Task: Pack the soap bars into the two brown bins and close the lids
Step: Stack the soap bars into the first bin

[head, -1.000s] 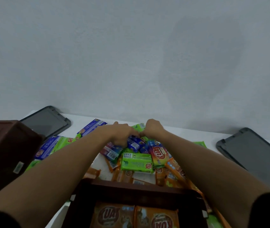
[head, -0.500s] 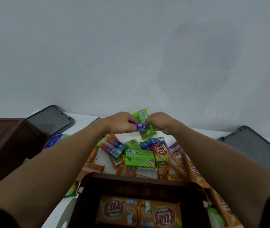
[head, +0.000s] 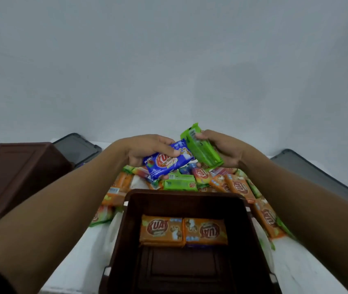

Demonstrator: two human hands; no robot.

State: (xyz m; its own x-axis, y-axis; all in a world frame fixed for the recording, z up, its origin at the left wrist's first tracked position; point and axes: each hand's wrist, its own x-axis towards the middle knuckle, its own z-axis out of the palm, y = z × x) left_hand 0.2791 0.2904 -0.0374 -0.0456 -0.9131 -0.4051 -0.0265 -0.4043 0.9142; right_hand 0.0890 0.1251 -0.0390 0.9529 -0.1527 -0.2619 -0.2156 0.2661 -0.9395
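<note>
— Hands first: what was held in them?

— A blue soap bar point(head: 166, 164) was gripped in the left hand point(head: 147, 150), with the thumb laid across its face. A green soap bar point(head: 200, 150) was held in the curled fingers of the right hand point(head: 227, 149). Both bars were raised above the pile, meeting at one corner, just beyond the far rim of the open brown bin point(head: 186, 195).

— How much had been packed?

— Little, it was judged. Two orange bars point(head: 161, 230) were seen lying flat, side by side, towards the far wall of that bin. The near part of its floor was left bare.

— And what remained?

— Most of it. A heap of loose bars point(head: 240, 186), orange, green and blue, was spread over the white table point(head: 79, 262) behind the bin and along its sides. The second brown bin point(head: 16, 177) was set at the left, apart from the first. Its inside could not be seen, so nothing could be said of its contents. The left grey lid point(head: 77, 147) and the right grey lid point(head: 317, 180) were laid flat near the wall, neither fitted on a bin. The two held bars had not yet been set down, and the closing of the lids was judged a long way off.
</note>
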